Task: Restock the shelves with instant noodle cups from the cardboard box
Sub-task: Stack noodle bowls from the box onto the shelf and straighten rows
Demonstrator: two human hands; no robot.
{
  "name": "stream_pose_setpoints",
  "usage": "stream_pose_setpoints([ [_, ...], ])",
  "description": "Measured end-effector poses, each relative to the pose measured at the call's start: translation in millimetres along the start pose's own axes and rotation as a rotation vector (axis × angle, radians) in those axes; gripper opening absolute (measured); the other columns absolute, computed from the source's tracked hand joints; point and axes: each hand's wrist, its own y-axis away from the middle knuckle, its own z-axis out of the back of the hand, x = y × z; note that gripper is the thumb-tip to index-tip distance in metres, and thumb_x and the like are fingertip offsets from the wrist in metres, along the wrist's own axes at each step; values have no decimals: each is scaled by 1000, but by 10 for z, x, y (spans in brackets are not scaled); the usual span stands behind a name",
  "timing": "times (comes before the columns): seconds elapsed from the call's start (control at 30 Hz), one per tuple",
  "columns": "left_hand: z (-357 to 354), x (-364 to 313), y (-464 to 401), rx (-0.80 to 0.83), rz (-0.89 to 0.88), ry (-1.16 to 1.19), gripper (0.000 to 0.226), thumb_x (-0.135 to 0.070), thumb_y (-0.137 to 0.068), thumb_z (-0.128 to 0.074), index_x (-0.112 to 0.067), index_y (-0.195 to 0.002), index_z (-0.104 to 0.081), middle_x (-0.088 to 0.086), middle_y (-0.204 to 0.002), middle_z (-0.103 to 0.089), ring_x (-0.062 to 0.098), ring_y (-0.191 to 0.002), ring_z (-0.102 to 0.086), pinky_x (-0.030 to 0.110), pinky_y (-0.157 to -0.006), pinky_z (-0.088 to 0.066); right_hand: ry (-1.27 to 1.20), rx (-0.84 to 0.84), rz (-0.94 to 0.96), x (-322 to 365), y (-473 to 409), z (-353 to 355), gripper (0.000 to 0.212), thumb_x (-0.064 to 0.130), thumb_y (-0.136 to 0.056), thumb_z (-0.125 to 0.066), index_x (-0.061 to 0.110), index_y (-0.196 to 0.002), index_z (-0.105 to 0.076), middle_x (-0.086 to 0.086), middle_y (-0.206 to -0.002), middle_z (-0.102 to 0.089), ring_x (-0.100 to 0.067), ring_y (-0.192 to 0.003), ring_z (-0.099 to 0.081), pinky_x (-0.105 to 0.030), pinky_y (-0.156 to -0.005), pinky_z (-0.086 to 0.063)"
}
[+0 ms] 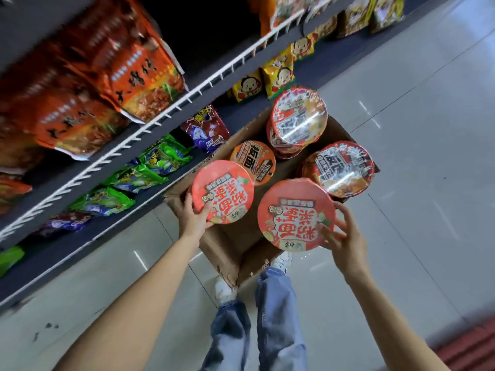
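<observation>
Each hand grips a red cup: left hand (193, 220), left cup (222, 192), right hand (345, 236), right cup (296, 214), both above the box (230, 245). Three cups remain inside; restocking looks unfinished

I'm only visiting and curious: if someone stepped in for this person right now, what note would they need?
Left hand grips one red-lidded noodle cup; right hand grips a second red-lidded cup. Both are held above the open cardboard box on the floor.
Still in the box: an orange-lidded cup and two shrink-wrapped cup stacks.
Done: two cups lifted. Left: shelve them, then the rest.
</observation>
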Motion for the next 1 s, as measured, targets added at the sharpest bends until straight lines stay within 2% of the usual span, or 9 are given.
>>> stream_pose_setpoints([
  [0.07, 152, -120, 197, 60, -74, -151, 67, -19, -88, -64, -25, -145, -30, 14, -150, -27, 34, -128, -44, 29, -65, -57, -157, 26, -26, 286, 257, 69, 45, 1, -88, -61, 35, -114, -49, -2, -103, -67, -8, -75, -71, -26, -60, -58],
  [0.13, 318, -364, 579, 91, -137, -321, 64, -28, -87, -64, -19, -143, -34, 16, -140, -43, 33, -120, -51, 32, -78, -50, -215, 72, -33, 645, 551, 125, 45, 1, -86, -62, 36, -111, -50, -4, -100, -68, -9, -74, -70, -25, -59, -57],
  [0.2, 535, -670, 1080, 212, -152, -298, 86, -54, -72, -72, -19, -142, -37, 12, -130, -54, 32, -114, -56, 33, -87, -48, -215, 133, -16, 1062, 885, 165, 43, 3, -86, -62, 40, -106, -51, -7, -102, -67, -12, -78, -70, -25, -59, -57],
  [0.3, 908, -993, 1707, 281, -117, -110, 123, -83, -32, -69, -28, -137, -40, -4, -108, -62, 24, -95, -64, 45, -71, -59, -156, 219, 54, 1678, 1392, 244, 41, 8, -86, -65, 39, -109, -53, -14, -112, -64, -27, -97, -66, -30, -63, -57],
  [0.43, 1370, -1468, 2447, 346, -176, -18, 46, -21, -85, -67, -28, -125, -47, -2, -111, -59, 29, -104, -61, 40, -63, -60, -69, 261, 196, 2380, 2018, 380, 43, 15, -86, -65, 26, -125, -51, -10, -108, -67, -21, -90, -68, -33, -70, -59],
  [0.53, 1715, -1660, 2798, 393, -218, 30, 51, -1, -89, -57, -28, -129, -43, 3, -113, -62, 24, -89, -65, 35, -63, -59, 47, 416, 375, 2712, 2474, 443, 68, 45, -77, -72, 33, -137, -42, 6, -118, -63, -16, -107, -62, -26, -82, -54],
  [0.67, 2111, -1834, 3121, 424, -300, 85, 47, -10, -88, -62, -22, -132, -48, 6, -115, -67, 25, -88, -70, 38, -70, -59, 333, 296, 616, 2858, 2808, 139, 107, 58, -55, -82, 48, -140, -19, 2, -146, -36, -18, -134, -39, -43, -107, -39],
  [0.83, 2526, -2140, 3600, 482, -348, 105, 42, -13, -91, -59, -24, -130, -47, 3, -112, -66, 19, -89, -68, 34, -69, -60, 130, 300, 596, 3135, 3088, -390, 88, 51, -56, -86, 15, -128, -49, 8, -120, -65, -12, -115, -59, -45, -99, -48],
  [1.0, 2947, -2523, 4248, 331, -579, -103, 37, -41, -88, -58, -41, -123, -45, -15, -108, -64, 6, -93, -64, 19, -72, -55, 123, 310, 688, 3688, 3272, -436, 106, 55, -49, -87, 15, -134, -39, 11, -122, -60, 6, -110, -57, -35, -99, -49],
])
